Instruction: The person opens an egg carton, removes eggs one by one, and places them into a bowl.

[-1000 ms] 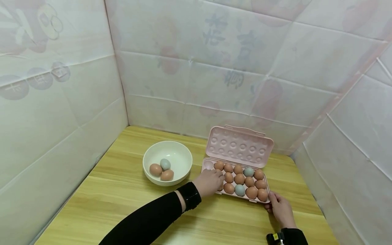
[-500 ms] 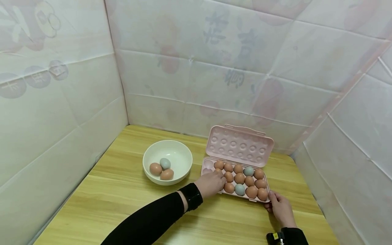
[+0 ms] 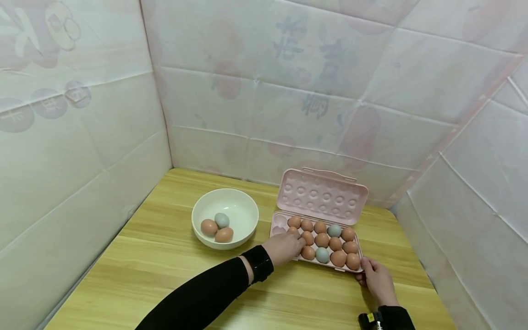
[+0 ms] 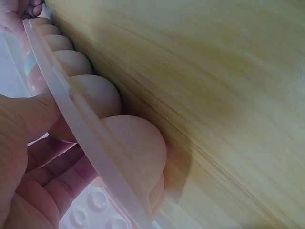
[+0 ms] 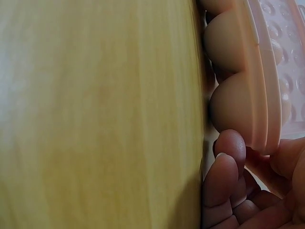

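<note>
A pink plastic egg carton (image 3: 279, 221) stands with its lid raised, holding rows of brown eggs and two pale blue-green ones. My left hand (image 3: 282, 248) reaches into its left end. In the left wrist view, the thumb and fingers close round a brown egg (image 4: 63, 132) seated in the carton; the head view hides most of that egg behind the hand. At the near right corner, my right hand (image 3: 379, 280) grips the carton's edge, thumb on top and fingers beneath, as the right wrist view also shows. Two cups at the carton's far left hold no egg.
Left of the carton is a white bowl (image 3: 243, 229) with two brown eggs (image 3: 209, 227) and one pale blue-green egg (image 3: 222, 220). Both stand on a wood-grain table (image 3: 156, 261), enclosed by pale printed sheets (image 3: 255, 110) at the back and sides.
My left hand has shifted slightly right and toward me over the carton's left end, now covering a front-row egg that showed earlier. The right hand keeps its grip on the corner.
</note>
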Available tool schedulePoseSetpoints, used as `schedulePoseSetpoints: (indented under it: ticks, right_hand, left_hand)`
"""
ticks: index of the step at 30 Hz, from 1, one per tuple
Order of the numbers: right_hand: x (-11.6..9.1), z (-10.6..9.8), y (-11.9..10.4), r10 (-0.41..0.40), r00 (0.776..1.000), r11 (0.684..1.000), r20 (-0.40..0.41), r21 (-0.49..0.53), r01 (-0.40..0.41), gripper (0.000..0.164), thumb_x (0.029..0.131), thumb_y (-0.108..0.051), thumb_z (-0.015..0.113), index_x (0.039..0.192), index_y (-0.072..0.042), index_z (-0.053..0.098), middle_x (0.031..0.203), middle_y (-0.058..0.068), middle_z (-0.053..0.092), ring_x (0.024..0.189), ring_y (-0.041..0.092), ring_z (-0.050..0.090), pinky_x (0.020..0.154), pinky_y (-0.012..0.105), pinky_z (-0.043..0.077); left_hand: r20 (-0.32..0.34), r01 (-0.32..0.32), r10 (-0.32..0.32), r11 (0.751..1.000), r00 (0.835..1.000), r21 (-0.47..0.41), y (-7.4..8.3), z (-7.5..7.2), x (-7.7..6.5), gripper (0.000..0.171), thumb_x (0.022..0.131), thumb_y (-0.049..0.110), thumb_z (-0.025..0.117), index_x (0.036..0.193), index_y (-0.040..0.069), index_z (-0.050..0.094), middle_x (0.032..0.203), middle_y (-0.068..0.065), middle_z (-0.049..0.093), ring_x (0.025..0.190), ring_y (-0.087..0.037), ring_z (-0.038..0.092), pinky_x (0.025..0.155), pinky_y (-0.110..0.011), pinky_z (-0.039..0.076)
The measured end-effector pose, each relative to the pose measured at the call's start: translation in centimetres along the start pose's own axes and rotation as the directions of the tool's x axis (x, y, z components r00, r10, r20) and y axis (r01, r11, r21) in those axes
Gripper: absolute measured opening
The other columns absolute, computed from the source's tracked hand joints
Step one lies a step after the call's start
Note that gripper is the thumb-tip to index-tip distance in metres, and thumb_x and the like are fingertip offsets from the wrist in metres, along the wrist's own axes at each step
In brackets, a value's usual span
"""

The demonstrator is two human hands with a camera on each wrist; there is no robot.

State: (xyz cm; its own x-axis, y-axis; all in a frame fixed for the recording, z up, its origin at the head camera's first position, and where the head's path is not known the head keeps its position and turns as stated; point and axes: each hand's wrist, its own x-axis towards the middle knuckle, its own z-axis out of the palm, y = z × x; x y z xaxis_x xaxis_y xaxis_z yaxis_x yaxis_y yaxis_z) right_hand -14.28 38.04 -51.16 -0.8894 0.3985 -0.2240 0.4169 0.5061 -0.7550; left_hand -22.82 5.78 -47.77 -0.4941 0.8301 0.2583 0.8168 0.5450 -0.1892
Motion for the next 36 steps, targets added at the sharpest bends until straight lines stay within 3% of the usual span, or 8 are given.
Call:
schedulePoseSetpoints:
  ticks: [13, 16, 18, 21, 23, 25, 30, 36]
  right_hand:
    - [0.1, 0.0, 0.1, 0.014, 1.0, 1.0, 0.005, 0.01, -0.014, 0.062, 0.116, -0.042, 0.037, 0.152, 0.007, 0.05, 0.08, 0.0, 0.074, 0.075, 0.01, 0.066, 0.066, 0.024, 0.056]
    - [0.1, 0.0, 0.1, 0.013, 1.0, 1.0, 0.003, 0.006, -0.013, 0.062, 0.116, -0.041, 0.037, 0.151, 0.007, 0.051, 0.079, -0.001, 0.074, 0.075, 0.01, 0.066, 0.066, 0.024, 0.056]
    - [0.0, 0.0, 0.2, 0.014, 1.0, 1.0, 0.001, 0.003, -0.014, 0.061, 0.116, -0.041, 0.038, 0.151, 0.007, 0.051, 0.078, -0.001, 0.073, 0.075, 0.011, 0.066, 0.066, 0.024, 0.056]
    - [0.1, 0.1, 0.2, 0.012, 1.0, 1.0, -0.003, 0.0, -0.012, 0.061, 0.116, -0.041, 0.038, 0.151, 0.007, 0.052, 0.078, -0.001, 0.073, 0.075, 0.011, 0.066, 0.066, 0.024, 0.056]
    - [0.1, 0.1, 0.2, 0.013, 1.0, 1.0, -0.005, -0.002, -0.013, 0.061, 0.116, -0.041, 0.038, 0.15, 0.007, 0.052, 0.078, -0.001, 0.073, 0.075, 0.011, 0.066, 0.065, 0.024, 0.056]
    - [0.1, 0.1, 0.2, 0.013, 1.0, 1.0, -0.007, -0.005, -0.013, 0.061, 0.116, -0.041, 0.038, 0.15, 0.007, 0.052, 0.077, -0.001, 0.073, 0.075, 0.011, 0.066, 0.065, 0.024, 0.056]
    - [0.1, 0.1, 0.1, 0.011, 1.0, 1.0, -0.009, -0.013, -0.011, 0.061, 0.116, -0.042, 0.038, 0.15, 0.007, 0.052, 0.078, -0.001, 0.073, 0.075, 0.011, 0.066, 0.065, 0.024, 0.056]
    - [0.0, 0.0, 0.1, 0.013, 1.0, 1.0, 0.0, 0.003, -0.013, 0.063, 0.116, -0.044, 0.038, 0.151, 0.007, 0.052, 0.08, 0.0, 0.074, 0.075, 0.01, 0.067, 0.066, 0.024, 0.057]
  left_hand:
    - [0.027, 0.012, -0.01, 0.995, 1.0, -0.1, 0.0, -1.0, -0.2, 0.02, 0.103, 0.011, 0.067, 0.12, 0.022, 0.067, 0.11, 0.005, 0.068, 0.095, -0.01, 0.059, 0.067, -0.019, 0.046]
    - [0.027, 0.05, -0.045, 0.967, 0.999, -0.249, -0.4, -2.2, -0.3, 0.024, 0.106, 0.012, 0.063, 0.125, 0.025, 0.068, 0.123, 0.005, 0.064, 0.105, -0.011, 0.058, 0.066, -0.02, 0.048]
    - [0.105, 0.177, -0.143, 0.846, 0.984, -0.503, -0.9, -3.4, -0.2, 0.018, 0.109, 0.025, 0.058, 0.123, 0.028, 0.067, 0.125, 0.007, 0.062, 0.106, -0.009, 0.057, 0.072, -0.025, 0.052]
    - [0.231, 0.344, -0.286, 0.456, 0.93, -0.821, -2.2, -5.2, -0.1, 0.027, 0.107, 0.047, 0.05, 0.118, 0.027, 0.065, 0.115, 0.003, 0.064, 0.099, -0.014, 0.061, 0.081, -0.035, 0.054]
    - [0.293, 0.398, -0.385, 0.229, 0.875, -0.888, -3.3, -6.2, -0.4, 0.036, 0.105, 0.058, 0.048, 0.121, 0.028, 0.061, 0.108, 0.003, 0.065, 0.092, -0.017, 0.062, 0.08, -0.038, 0.054]
    - [0.191, 0.335, -0.409, 0.316, 0.892, -0.888, -4.8, -6.8, -1.0, 0.032, 0.109, 0.049, 0.051, 0.128, 0.026, 0.064, 0.113, -0.006, 0.068, 0.095, -0.022, 0.066, 0.081, -0.039, 0.058]
    - [-0.066, 0.301, -0.502, 0.614, 0.862, -0.73, -9.3, -7.2, -3.6, 0.037, 0.102, 0.013, 0.071, 0.139, 0.015, 0.068, 0.145, -0.016, 0.06, 0.118, -0.027, 0.07, 0.099, -0.037, 0.062]
    - [0.034, 0.474, -0.655, 0.508, 0.755, -0.719, -14.6, -5.7, -7.8, 0.036, 0.101, 0.012, 0.074, 0.137, 0.008, 0.069, 0.142, -0.017, 0.06, 0.122, -0.033, 0.067, 0.104, -0.047, 0.058]
